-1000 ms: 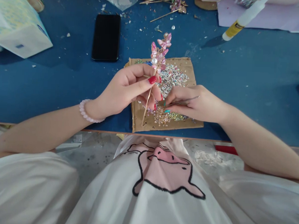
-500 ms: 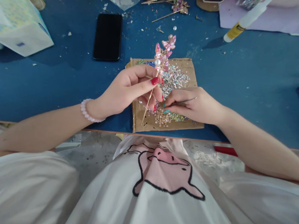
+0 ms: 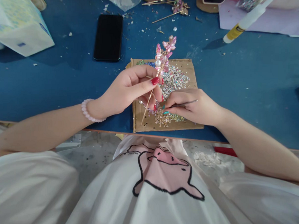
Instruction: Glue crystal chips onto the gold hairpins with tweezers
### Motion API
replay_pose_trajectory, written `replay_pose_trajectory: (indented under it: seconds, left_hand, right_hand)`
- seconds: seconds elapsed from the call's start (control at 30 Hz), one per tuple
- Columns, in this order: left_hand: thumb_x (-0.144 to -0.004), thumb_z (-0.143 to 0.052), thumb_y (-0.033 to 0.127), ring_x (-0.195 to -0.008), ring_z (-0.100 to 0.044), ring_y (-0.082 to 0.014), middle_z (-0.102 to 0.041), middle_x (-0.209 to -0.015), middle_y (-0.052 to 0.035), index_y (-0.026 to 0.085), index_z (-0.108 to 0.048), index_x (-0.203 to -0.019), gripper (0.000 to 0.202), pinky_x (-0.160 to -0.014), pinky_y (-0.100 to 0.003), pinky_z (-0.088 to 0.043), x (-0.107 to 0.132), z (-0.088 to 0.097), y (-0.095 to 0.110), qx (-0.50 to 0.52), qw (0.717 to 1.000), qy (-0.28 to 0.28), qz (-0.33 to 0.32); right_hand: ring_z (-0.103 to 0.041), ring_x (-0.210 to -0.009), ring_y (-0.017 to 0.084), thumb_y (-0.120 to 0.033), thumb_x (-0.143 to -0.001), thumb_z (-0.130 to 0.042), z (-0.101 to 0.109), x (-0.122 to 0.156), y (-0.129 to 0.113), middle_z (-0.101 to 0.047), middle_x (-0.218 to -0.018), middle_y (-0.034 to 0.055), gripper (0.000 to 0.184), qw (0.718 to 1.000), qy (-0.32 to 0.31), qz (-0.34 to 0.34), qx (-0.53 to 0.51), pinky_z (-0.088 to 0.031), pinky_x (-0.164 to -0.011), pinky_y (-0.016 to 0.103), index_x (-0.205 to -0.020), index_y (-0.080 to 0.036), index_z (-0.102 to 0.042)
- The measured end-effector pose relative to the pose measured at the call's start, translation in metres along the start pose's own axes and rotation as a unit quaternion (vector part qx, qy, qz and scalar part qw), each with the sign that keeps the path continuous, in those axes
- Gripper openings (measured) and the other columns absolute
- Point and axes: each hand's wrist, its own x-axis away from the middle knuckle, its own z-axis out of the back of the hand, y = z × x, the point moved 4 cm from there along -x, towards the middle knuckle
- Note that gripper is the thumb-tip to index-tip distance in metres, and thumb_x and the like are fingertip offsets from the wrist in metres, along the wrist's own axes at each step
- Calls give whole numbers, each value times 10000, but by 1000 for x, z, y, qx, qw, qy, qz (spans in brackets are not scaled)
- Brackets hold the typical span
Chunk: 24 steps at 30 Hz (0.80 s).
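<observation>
My left hand (image 3: 130,89) is closed on a gold hair stick (image 3: 161,58), pinching its thin shaft so the pink petal and pearl top stands above a cardboard sheet (image 3: 191,66). My right hand (image 3: 193,106) is closed on thin metal tweezers (image 3: 186,103), whose tips point left into a pile of small shiny stones (image 3: 174,80) spread over the cardboard. The two hands almost touch above the stones.
A black phone (image 3: 108,37) lies face down behind the cardboard. A tissue box (image 3: 18,23) stands at the far left. A glue bottle (image 3: 245,22) lies at the back right on pale paper. More gold hair sticks (image 3: 166,2) lie at the back.
The hair stick's pink top has shifted slightly right. Both hands stay in nearly the same place over the cardboard.
</observation>
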Motion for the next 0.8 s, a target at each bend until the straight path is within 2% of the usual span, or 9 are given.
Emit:
replay_pose_trajectory:
  seconds: [0.1, 0.33, 0.47, 0.8]
  left_hand:
    - [-973, -646, 259, -572, -676, -79, -705, -738, 24, 191, -619, -942, 79, -550, -169, -567, 0, 0, 1, -4, 1000, 3, 0]
    - [-955, -655, 245, -554, -664, -79, -702, -724, 28, 188, -604, -936, 79, -523, -174, -543, -1, -2, 2, -1, 1000, 7, 0]
    - [-935, -670, 233, -547, -662, -78, -697, -713, 36, 194, -588, -920, 92, -522, -181, -535, -1, -4, 3, -11, 999, 23, 20]
    - [-923, -686, 244, -542, -656, -72, -701, -706, 35, 180, -576, -925, 128, -520, -181, -526, -2, -5, 3, -1, 1000, 14, 6]
  right_hand:
    - [-599, -705, 117, -320, -1010, -545, 0, 0, -1, -691, -797, 11, 221, 1000, 4, 11, 2, -400, -645, 253, -863, -195, -651]
    - [-606, -718, 118, -320, -1005, -522, -1, 0, 2, -676, -799, 8, 212, 1000, -6, -11, 26, -407, -657, 248, -894, -193, -651]
    - [-611, -703, 114, -305, -987, -547, -1, 0, 3, -689, -796, 7, 177, 1000, 1, -9, 22, -407, -649, 240, -897, -193, -650]
    - [-605, -709, 116, -279, -960, -557, -2, 1, 4, -719, -838, 23, 157, 999, 0, -31, 11, -404, -654, 255, -922, -175, -668]
